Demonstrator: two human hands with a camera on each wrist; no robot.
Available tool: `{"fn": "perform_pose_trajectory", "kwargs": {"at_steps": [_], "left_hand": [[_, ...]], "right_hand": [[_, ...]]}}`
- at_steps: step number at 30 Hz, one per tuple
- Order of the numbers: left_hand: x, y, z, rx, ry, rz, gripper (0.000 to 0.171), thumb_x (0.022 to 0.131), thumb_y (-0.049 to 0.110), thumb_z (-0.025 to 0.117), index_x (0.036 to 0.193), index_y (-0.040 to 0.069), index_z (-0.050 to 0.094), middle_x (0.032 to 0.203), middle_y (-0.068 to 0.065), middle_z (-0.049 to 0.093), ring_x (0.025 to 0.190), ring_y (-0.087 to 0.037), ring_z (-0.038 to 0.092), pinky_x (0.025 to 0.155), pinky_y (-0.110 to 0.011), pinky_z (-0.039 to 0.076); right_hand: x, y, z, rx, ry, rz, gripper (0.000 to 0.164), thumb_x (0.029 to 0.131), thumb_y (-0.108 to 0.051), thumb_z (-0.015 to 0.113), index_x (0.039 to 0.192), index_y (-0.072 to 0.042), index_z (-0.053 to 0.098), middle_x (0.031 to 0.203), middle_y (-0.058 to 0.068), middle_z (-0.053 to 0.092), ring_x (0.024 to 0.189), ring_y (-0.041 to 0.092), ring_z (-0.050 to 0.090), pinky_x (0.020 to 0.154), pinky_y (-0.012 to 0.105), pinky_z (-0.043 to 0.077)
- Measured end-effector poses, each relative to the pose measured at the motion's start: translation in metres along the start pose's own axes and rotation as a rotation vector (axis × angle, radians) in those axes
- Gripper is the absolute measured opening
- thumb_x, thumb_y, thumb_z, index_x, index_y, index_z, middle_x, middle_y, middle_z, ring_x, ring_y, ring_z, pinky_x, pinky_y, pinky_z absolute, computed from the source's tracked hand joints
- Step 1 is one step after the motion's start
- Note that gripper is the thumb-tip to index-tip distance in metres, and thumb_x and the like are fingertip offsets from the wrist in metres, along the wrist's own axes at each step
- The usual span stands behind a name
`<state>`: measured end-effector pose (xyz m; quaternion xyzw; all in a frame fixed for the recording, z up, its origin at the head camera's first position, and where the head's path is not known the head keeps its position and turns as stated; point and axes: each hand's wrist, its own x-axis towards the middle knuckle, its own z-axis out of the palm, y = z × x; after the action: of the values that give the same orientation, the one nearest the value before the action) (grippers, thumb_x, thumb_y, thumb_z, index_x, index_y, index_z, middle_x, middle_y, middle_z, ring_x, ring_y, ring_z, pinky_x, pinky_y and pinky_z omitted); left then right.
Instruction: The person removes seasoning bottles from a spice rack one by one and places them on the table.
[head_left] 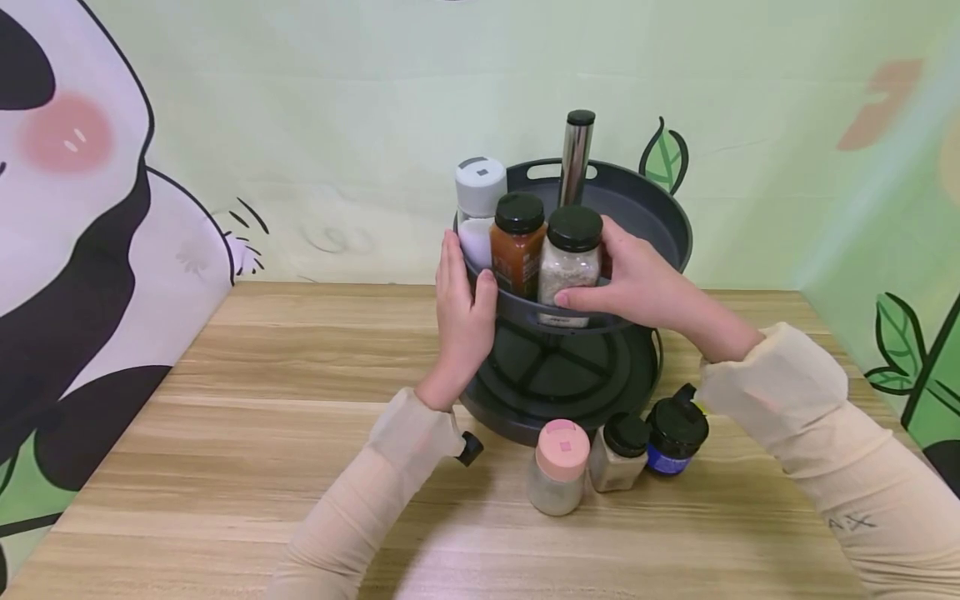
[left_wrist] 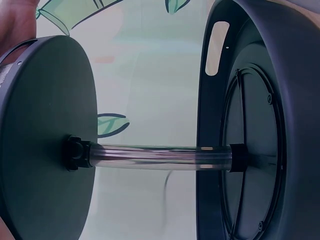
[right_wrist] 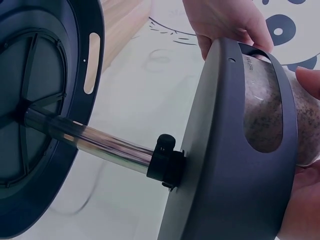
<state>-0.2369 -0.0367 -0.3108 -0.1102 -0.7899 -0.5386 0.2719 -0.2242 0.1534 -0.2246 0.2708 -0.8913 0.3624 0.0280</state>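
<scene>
A dark two-tier rack has an upper tray (head_left: 652,204) on a steel pole (head_left: 575,158) above a lower tray (head_left: 517,417). My right hand (head_left: 648,283) grips a black-lidded spice jar (head_left: 567,271) with pale speckled contents, inside the front rim of the upper tray. Through the rim's slot the speckled jar (right_wrist: 262,110) also shows in the right wrist view. With fairly straight fingers, my left hand (head_left: 463,317) rests against the upper tray's left side. Beside the gripped jar stand an orange-red spice jar (head_left: 517,254) with a black lid and a white-capped bottle (head_left: 480,187).
In front of the rack, a pink-capped shaker (head_left: 562,467), a small black-lidded jar (head_left: 619,454) and a blue jar with a black lid (head_left: 677,437) stand on the wooden table (head_left: 300,358). A panda-print backdrop (head_left: 360,125) hangs behind.
</scene>
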Motion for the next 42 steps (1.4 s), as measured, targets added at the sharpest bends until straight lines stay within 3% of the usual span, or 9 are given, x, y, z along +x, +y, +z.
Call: {"fn": "perform_pose_trajectory", "kwargs": {"at_steps": [34,42], "left_hand": [[0.000,0.002,-0.003,-0.018,-0.006,-0.002,0.067,0.086,0.031,0.035,0.140,-0.001,0.012,0.148,-0.014,0.010,0.137,-0.021,0.010,0.110,-0.037,0.013],[0.002,0.002,-0.003,0.022,-0.015,-0.017,0.066,0.087,0.032,0.034,0.141,0.001,0.012,0.149,-0.011,0.011,0.136,-0.021,0.011,0.110,-0.038,0.014]], "right_hand": [[-0.004,-0.006,-0.003,0.056,0.055,0.027,0.058,0.071,-0.015,0.071,0.120,-0.007,0.042,0.106,0.012,0.057,0.089,0.020,0.056,0.071,0.025,0.044],[-0.005,-0.011,-0.008,0.064,0.080,0.044,0.056,0.070,-0.014,0.072,0.118,-0.007,0.043,0.105,0.011,0.056,0.086,0.019,0.054,0.069,0.023,0.044]]}}
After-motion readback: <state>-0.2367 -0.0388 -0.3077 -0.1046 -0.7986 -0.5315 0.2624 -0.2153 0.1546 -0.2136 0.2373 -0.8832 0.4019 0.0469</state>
